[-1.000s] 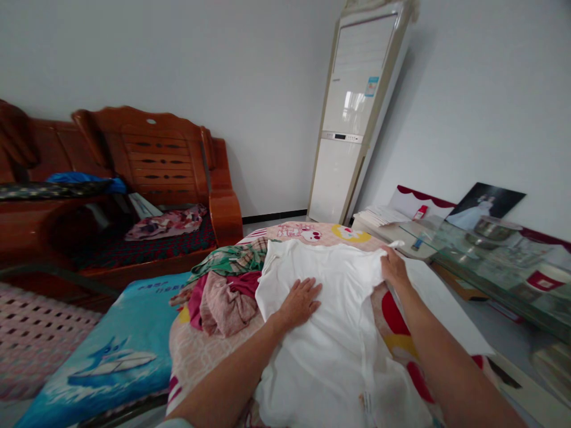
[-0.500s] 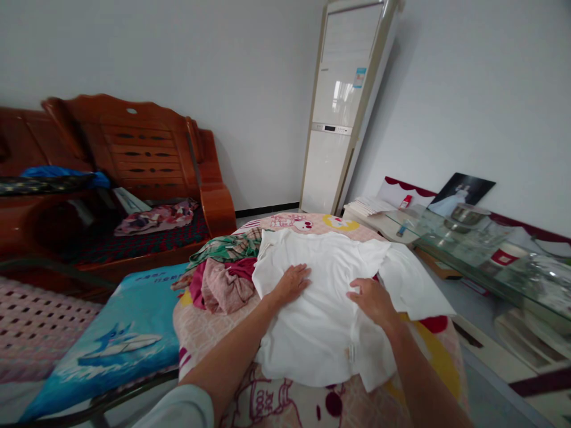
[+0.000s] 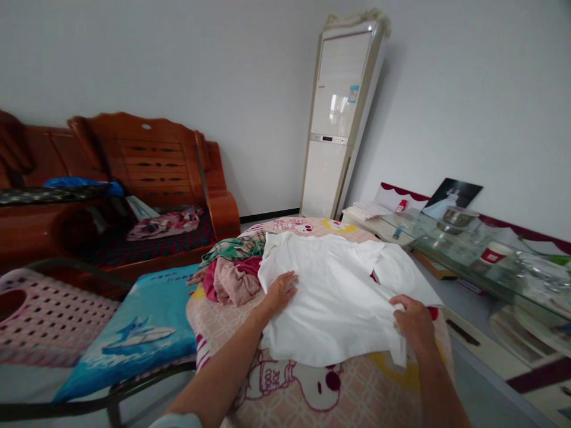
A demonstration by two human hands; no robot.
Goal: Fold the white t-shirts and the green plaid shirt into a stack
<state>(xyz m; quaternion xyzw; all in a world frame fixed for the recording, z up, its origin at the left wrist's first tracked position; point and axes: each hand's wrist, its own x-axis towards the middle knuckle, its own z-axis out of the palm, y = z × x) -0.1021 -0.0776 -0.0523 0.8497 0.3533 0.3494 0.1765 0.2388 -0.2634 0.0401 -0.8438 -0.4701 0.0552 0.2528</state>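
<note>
A white shirt [image 3: 330, 291] lies spread over the round table, its sleeve [image 3: 405, 276] reaching out to the right. On the shirt's left part rests my left hand [image 3: 281, 291], flat with fingers stretched out. My right hand [image 3: 411, 318] pinches the shirt's right side edge near the hem and pulls the cloth taut. Just left of the shirt sits a heap of clothes, with a green plaid cloth [image 3: 236, 248], a dark pink cloth [image 3: 209, 289] and a pale pink cloth [image 3: 234, 284].
The patterned tablecloth [image 3: 357, 386] covers the table. At left stand a blue cushion [image 3: 138, 333], a pink woven basket [image 3: 53, 315] and a wooden sofa [image 3: 151, 160]. A glass shelf [image 3: 455, 246] holding bowls and cups is at right. An air conditioner [image 3: 328, 172] stands behind.
My right hand has moved right and gripped the shirt's edge, drawing the cloth out to the right. My left hand stays on the shirt. The camera view has shifted slightly.
</note>
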